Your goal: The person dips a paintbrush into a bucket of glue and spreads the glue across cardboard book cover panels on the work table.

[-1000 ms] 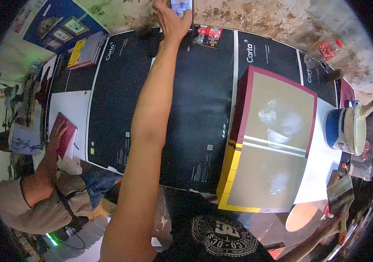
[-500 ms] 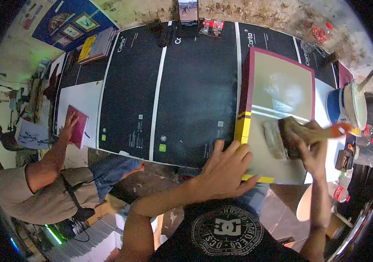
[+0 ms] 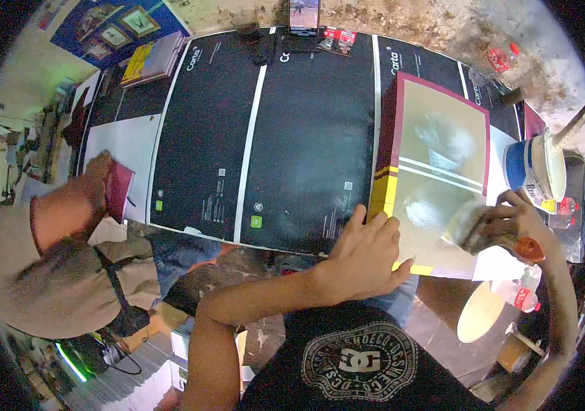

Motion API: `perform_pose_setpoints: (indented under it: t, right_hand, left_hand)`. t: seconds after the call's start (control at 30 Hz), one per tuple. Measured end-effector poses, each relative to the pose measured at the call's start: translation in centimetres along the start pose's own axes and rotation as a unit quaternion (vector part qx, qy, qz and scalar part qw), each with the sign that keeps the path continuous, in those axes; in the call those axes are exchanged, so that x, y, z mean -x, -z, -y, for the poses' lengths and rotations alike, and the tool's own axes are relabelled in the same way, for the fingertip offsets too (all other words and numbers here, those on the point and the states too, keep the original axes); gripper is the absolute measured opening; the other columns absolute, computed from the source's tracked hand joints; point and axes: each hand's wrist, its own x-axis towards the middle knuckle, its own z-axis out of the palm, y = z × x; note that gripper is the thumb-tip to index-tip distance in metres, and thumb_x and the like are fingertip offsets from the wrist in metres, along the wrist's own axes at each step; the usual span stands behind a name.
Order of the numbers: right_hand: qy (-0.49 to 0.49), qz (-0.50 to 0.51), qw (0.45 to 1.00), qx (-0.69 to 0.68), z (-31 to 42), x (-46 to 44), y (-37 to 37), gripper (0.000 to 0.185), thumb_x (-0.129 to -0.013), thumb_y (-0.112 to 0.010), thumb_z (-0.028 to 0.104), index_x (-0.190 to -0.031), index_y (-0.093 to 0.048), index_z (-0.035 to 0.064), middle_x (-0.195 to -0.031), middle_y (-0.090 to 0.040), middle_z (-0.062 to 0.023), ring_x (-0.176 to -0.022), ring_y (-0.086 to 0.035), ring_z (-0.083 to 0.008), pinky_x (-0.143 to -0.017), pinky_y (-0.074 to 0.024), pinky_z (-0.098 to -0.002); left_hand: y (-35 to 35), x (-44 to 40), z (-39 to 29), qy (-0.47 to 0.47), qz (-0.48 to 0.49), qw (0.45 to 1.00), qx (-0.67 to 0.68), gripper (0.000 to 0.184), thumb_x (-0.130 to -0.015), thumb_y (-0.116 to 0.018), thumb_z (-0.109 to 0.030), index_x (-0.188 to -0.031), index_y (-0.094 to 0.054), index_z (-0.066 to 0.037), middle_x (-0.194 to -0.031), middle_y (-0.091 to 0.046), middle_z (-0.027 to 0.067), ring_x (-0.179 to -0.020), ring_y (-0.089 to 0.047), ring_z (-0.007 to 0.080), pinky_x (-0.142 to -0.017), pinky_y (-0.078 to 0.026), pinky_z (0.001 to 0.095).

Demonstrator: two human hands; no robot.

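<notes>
A stack of flat boards [image 3: 443, 144], its top face greyish and wet-looking with maroon and yellow edges, lies on the right part of the table. My left hand [image 3: 364, 257] rests at the stack's yellow near-left corner, fingers apart, holding nothing. In my right hand [image 3: 512, 222] is a wide brush [image 3: 467, 226] with an orange-tipped handle. Its pale bristles, blurred, are over the lower right of the top board. Right of the stack stands a white and blue bucket [image 3: 535, 168] with a stick in it.
A co-worker [image 3: 73, 267] at the left has a hand by a maroon book [image 3: 119, 188]. A phone [image 3: 304, 17] and red packets [image 3: 337, 40] sit at the table's back edge. More books [image 3: 154, 60] lie back left. Plastic bottles [image 3: 527, 299] are at the right.
My left hand has come down from the phone to the stack's corner. My right hand, now in view with the brush, has moved right across the board. The co-worker has leaned over the book.
</notes>
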Motion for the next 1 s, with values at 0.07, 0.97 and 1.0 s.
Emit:
perform_pose_setpoints:
  t: [0.07,0.97,1.0]
  right_hand:
    - [-0.005,0.049,0.998,-0.039,-0.6,0.9,2.5,0.023,-0.070,-0.067,0.016,-0.093,-0.069,0.0126,-0.109,-0.063,-0.0027,-0.096,-0.056,-0.0217,-0.088,-0.0424,-0.0388]
    - [-0.068,-0.208,0.957,-0.190,-13.2,-7.5,-1.3,0.029,-0.080,-0.064,0.006,-0.106,-0.053,0.0046,-0.108,-0.057,-0.0127,-0.103,-0.055,-0.0255,-0.096,-0.0393,-0.0397]
    - [-0.050,-0.150,0.962,-0.224,-11.8,-8.4,-1.5,0.022,-0.079,-0.066,0.009,-0.098,-0.056,0.0056,-0.105,-0.058,-0.0116,-0.101,-0.054,-0.0246,-0.095,-0.0384,-0.0406]
  left_hand:
    - [0.8,-0.4,0.2,0.005,0.032,0.999,0.014,0.044,-0.085,-0.052,-0.041,-0.085,-0.066,0.000,-0.091,-0.057,0.0101,-0.090,-0.051,0.0233,-0.074,-0.034,0.0413]
    - [0.2,-1.5,0.3,0.029,0.058,0.998,-0.012,0.044,-0.080,-0.053,-0.040,-0.085,-0.064,0.002,-0.094,-0.054,0.0113,-0.092,-0.049,0.0228,-0.074,-0.033,0.0411]
    - [0.3,-1.6,0.1,0.028,0.065,0.997,-0.015,0.044,-0.079,-0.053,-0.040,-0.086,-0.064,0.002,-0.094,-0.054,0.0112,-0.091,-0.049,0.0226,-0.074,-0.033,0.0411]
